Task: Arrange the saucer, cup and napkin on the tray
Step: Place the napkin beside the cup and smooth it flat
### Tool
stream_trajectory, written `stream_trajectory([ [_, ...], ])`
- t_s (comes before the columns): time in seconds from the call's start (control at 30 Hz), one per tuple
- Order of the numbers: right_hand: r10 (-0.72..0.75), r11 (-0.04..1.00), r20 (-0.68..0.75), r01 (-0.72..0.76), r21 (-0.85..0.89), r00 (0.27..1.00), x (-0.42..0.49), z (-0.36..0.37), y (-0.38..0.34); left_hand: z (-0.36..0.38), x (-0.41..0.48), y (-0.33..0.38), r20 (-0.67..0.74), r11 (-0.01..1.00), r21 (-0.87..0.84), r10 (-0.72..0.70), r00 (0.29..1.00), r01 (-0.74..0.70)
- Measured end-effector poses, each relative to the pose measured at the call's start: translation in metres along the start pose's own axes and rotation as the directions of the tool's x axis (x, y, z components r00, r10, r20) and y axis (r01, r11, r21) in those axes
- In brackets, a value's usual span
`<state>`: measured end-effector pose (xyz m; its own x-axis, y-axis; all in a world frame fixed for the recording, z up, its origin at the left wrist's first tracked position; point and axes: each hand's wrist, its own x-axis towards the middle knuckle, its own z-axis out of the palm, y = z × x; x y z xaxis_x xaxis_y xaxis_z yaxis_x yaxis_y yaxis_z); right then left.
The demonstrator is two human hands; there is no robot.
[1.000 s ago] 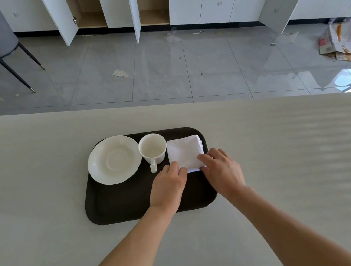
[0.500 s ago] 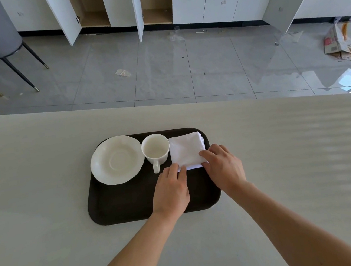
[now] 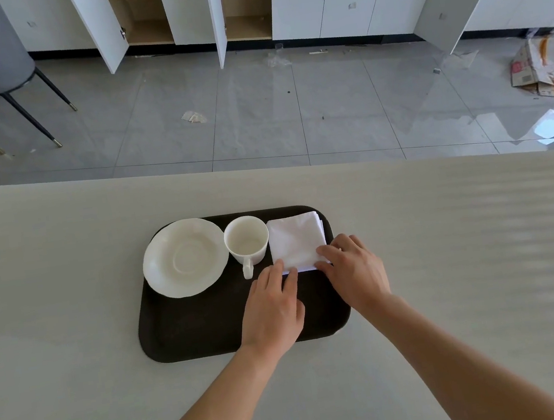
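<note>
I had the napkin (image 3: 295,242) at the tray's (image 3: 195,326) far right corner, beside the cup (image 3: 247,240) and saucer (image 3: 185,257). Both hands — left hand (image 3: 271,311), right hand (image 3: 355,270) — lay flat, fingers (image 3: 330,250) spread on its near edge, gripping nothing. Best to press lightly and square it without bumping the cup.

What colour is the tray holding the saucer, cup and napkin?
Very dark brown, nearly black; the tray shows clearly in the head view.

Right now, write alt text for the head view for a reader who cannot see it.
Both hands, left hand and right hand, rest fingertips on the near edge of a folded white napkin on a dark tray. An empty cup stands left of the napkin, a saucer beyond it, on a pale table.
</note>
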<state>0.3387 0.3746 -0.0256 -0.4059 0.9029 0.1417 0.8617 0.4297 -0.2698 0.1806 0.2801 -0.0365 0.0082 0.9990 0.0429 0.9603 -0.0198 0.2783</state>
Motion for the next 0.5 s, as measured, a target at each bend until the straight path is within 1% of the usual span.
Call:
stream_trajectory([
  [0.2,0.011,1.0,0.04,-0.011,0.013,0.999,0.005,0.001,0.0,0.004,0.001,0.0,-0.004,1.0,0.024,-0.009,1.0,0.009],
  [0.33,-0.031,1.0,-0.006,0.031,-0.002,0.999,0.003,-0.001,0.002,0.006,0.003,0.0,-0.016,0.999,0.047,0.018,1.0,-0.017],
  [0.4,-0.034,0.999,0.069,0.035,-0.016,0.997,0.011,0.0,0.002,0.008,0.006,0.003,-0.02,0.998,0.057,0.034,0.999,-0.033],
  [0.5,-0.039,0.991,0.223,0.066,-0.115,0.974,0.03,0.006,0.001,0.009,0.011,0.006,0.003,0.997,0.076,0.015,1.0,-0.015],
])
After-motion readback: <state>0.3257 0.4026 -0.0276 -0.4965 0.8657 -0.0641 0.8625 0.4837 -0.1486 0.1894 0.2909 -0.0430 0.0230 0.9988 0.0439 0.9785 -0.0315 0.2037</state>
